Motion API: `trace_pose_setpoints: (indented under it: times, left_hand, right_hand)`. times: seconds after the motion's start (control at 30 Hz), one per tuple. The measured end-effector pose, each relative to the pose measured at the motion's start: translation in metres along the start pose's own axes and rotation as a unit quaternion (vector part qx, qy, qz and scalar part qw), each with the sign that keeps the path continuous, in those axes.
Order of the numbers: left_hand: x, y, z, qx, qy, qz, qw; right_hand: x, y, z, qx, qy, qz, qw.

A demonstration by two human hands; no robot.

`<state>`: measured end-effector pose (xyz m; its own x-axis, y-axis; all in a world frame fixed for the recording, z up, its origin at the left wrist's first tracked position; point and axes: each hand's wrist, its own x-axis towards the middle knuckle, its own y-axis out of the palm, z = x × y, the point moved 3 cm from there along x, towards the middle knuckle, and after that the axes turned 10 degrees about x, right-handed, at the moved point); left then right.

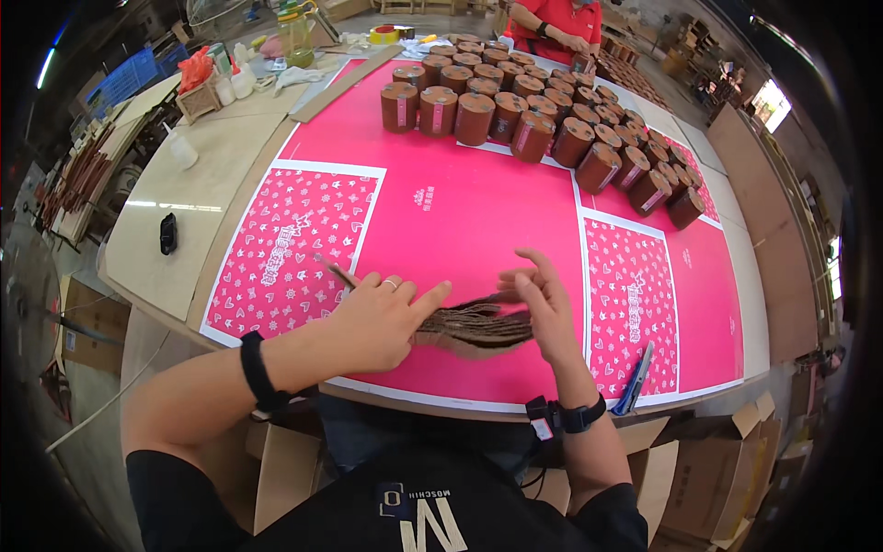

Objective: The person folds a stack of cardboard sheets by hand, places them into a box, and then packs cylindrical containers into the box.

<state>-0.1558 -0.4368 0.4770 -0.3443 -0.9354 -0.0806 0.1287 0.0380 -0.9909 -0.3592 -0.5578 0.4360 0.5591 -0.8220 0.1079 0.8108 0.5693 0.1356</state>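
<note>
Head view, looking down on a tabletop [166,198] covered w/ large pink printed sheets [478,212]. Both hands work a fanned stack of brown corrugated strips [478,324], which lies on the pink sheet at the near edge, directly in front of the person.

Left hand [377,317]: fingers extended, tips pressing on the left end of the strips; ring on one finger, dark band on the wrist. A thin brush-like stick [333,269] pokes out behind its knuckles; grip on it cannot be told.

Right hand [543,304]: fingers spread and curved over the right end of the strips, touching them; not closed round them. Dark watch on the wrist.

Hands are apart, one at each end of the stack.

Far side of the tabletop: rows of brown cylindrical boxes [515,115] w/ pink labels, standing close together. Near right edge: blue pen-shaped tool [635,379] lying on the sheet. Left, on the bare board: small black device [167,232]. Top right: another person in a red shirt [556,23] at the far end.
</note>
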Motion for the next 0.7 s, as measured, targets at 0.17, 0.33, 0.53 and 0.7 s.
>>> trace_pose_setpoints:
  times: [0.17, 0.33, 0.53, 0.7]
  left_hand:
    - [-0.003, 0.000, 0.007, 0.034, -0.077, -0.032, 0.996]
    - [0.000, 0.007, -0.001, -0.025, -0.082, -0.053, 0.995]
    - [0.005, 0.013, 0.002, -0.052, -0.086, -0.041, 0.994]
    - [0.006, 0.015, -0.001, -0.063, -0.061, -0.051, 0.995]
  right_hand:
    - [0.002, -0.003, -0.003, 0.052, 0.096, 0.024, 0.994]
    - [0.009, 0.020, -0.010, 0.051, 0.109, 0.101, 0.988]
    - [0.003, 0.012, 0.018, -0.160, -0.086, 0.019, 0.983]
    - [-0.002, 0.030, 0.043, -0.361, -0.125, 0.128, 0.915]
